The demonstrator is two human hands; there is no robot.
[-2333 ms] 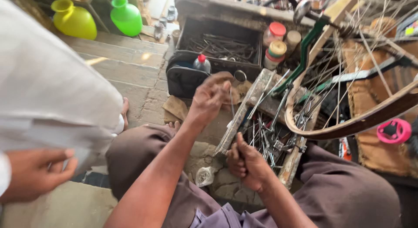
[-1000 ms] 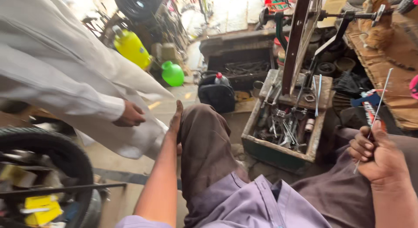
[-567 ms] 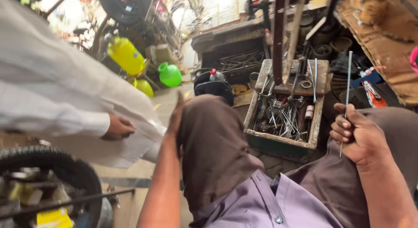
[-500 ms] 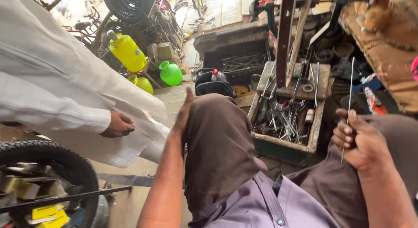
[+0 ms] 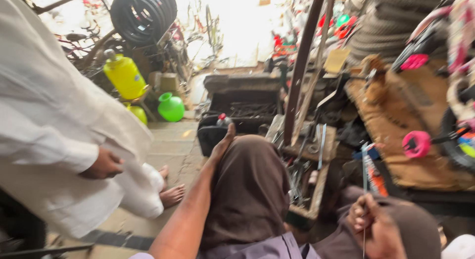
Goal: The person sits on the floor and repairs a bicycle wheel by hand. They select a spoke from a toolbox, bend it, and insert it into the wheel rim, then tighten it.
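Note:
My left hand [image 5: 222, 144] rests on my raised knee in brown trousers [image 5: 250, 189], fingers loose, holding nothing. Low at the right, my right hand [image 5: 372, 223] is closed around a thin metal spoke [image 5: 365, 172] that stands nearly upright through the fist. A wooden tool tray [image 5: 308, 215] full of metal tools lies on the ground between my knees, just left of the right hand.
A person in white clothes [image 5: 44, 115] stands close at the left, one hand [image 5: 105, 164] at their side, bare feet [image 5: 170, 194] on the paving. Behind are a yellow jug [image 5: 124, 76], a green pot [image 5: 171, 107], a black box [image 5: 238, 109], a rusty post [image 5: 301, 66], hanging tyres [image 5: 143, 14].
My hands left the tool tray; the left went to my knee and the right drew back with the spoke. In the last half second the right hand sank lower right and the view lifted.

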